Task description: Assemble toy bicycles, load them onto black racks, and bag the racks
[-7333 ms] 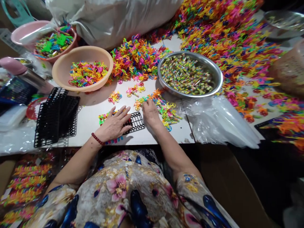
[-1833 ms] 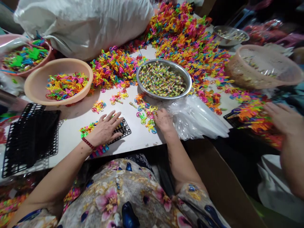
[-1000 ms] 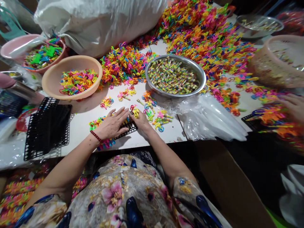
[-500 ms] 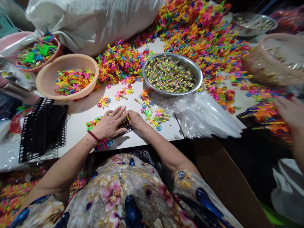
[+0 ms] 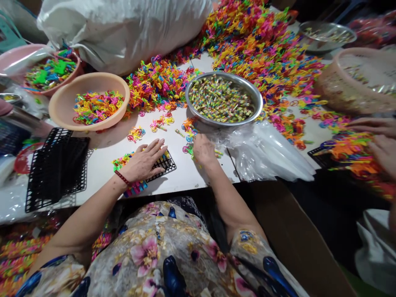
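My left hand (image 5: 145, 161) lies flat with fingers spread over a black plastic grid rack (image 5: 168, 165). Small colourful plastic toy pieces (image 5: 136, 189) stick out of the rack on both long sides beneath that hand. Off the rack's right end, my right hand (image 5: 204, 149) is closed, fingertips down at a loose cluster of toy pieces (image 5: 188, 149) with wheel-like rings and striped sticks. What those fingertips hold, if anything, is hidden. A striped stick (image 5: 179, 133) lies just left of this cluster.
Behind my hands stand a steel bowl (image 5: 224, 119) of striped sticks and a peach bowl (image 5: 57, 103) of toy pieces. Stacked black racks (image 5: 57, 169) lie left, plastic bags (image 5: 272, 152) right. A large toy pile (image 5: 253, 45) spreads behind. A co-worker's hands (image 5: 382, 140) work at right.
My right hand has left the rack's right end and moved right to the loose toy pieces. My left hand has stayed on the rack. A second co-worker's hand has come into view at right.
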Demonstrator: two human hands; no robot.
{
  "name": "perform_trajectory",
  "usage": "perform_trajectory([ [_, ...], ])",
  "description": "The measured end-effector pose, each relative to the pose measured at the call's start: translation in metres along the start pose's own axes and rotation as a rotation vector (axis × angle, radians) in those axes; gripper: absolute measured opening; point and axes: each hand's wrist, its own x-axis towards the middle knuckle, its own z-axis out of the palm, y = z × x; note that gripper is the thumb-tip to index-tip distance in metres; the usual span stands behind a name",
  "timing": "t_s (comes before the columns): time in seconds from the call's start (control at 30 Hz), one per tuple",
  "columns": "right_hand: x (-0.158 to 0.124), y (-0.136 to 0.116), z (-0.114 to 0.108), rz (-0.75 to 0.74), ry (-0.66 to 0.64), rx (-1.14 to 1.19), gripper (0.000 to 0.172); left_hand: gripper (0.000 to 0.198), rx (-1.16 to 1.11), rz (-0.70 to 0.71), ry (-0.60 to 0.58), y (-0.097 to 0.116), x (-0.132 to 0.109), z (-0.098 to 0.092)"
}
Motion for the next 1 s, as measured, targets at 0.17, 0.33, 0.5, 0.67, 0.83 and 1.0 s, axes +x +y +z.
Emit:
perform_trajectory([
  [0.17,-0.014,-0.036,0.012,-0.102,-0.062,0.579,0.02,0.076,-0.01,0.007,0.0,-0.001,0.0,-0.001],
  [0.33,-0.014,-0.061,0.034,-0.204,-0.126,0.772,0.02,0.078,-0.005,0.013,-0.003,-0.002,0.0,0.001],
  [0.5,-0.006,-0.054,0.044,-0.32,-0.156,0.761,0.026,0.079,-0.008,0.023,-0.011,-0.002,0.0,0.0],
  [0.67,-0.004,-0.048,0.044,-0.36,-0.186,0.757,0.031,0.08,-0.023,0.025,-0.01,-0.001,0.0,-0.002],
  [0.83,-0.005,-0.047,0.039,-0.466,-0.237,0.715,0.025,0.081,-0.032,0.026,-0.018,-0.001,0.0,-0.003],
  [1.0,0.006,-0.052,0.033,-0.574,-0.314,0.502,0.023,0.085,-0.032,0.013,-0.018,0.001,0.0,-0.004],
])
